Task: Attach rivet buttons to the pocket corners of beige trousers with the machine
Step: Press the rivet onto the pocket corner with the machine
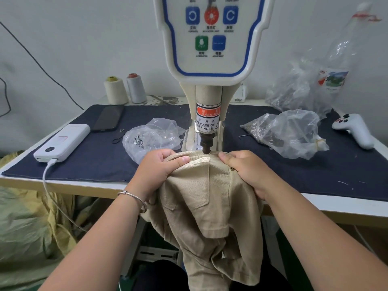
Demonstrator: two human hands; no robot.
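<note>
The beige trousers (201, 198) are draped over the machine's base and hang down off the table's front edge. A pocket corner (206, 159) lies right under the dark punch (206, 147) of the rivet machine (210, 97). My left hand (159, 166) grips the fabric left of the punch, thumb on top. To the right of the punch, my right hand (245, 166) grips the cloth. A brass rivet (231, 169) sits in the fabric beside my right thumb.
A navy cloth (100, 160) covers the table. On it lie a bag of rivets (151, 137), a second bag of small parts (287, 133), a white power bank (63, 141), a phone (108, 117), small snips (117, 138), and a white controller (354, 129). Two thread cones (126, 89) stand at the back.
</note>
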